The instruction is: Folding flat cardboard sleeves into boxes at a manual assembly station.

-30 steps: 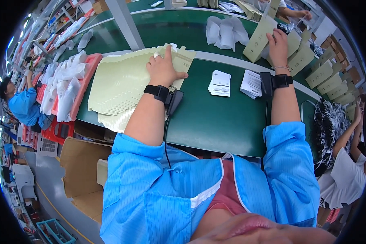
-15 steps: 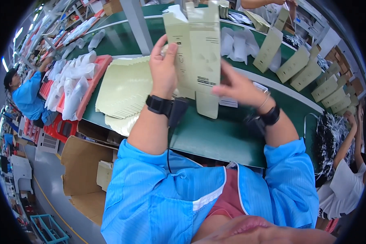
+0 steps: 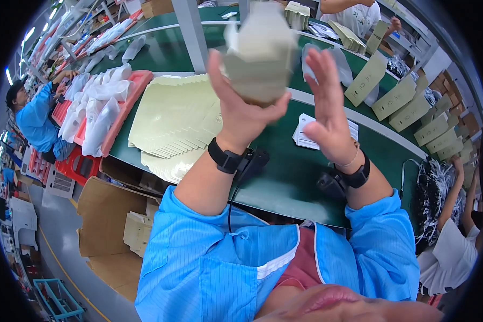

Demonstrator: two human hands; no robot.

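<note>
The folded carton (image 3: 263,51) is pale beige, the flat sheets (image 3: 177,121) pale yellow, the bench (image 3: 284,177) dark green, the tray (image 3: 124,110) red.

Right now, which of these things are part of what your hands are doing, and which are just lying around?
In use:
- pale folded carton, gripped by left hand
- right hand, open beside it
- stack of flat cartons

Lying about:
- white leaflets
- red trays
- brown box
</note>
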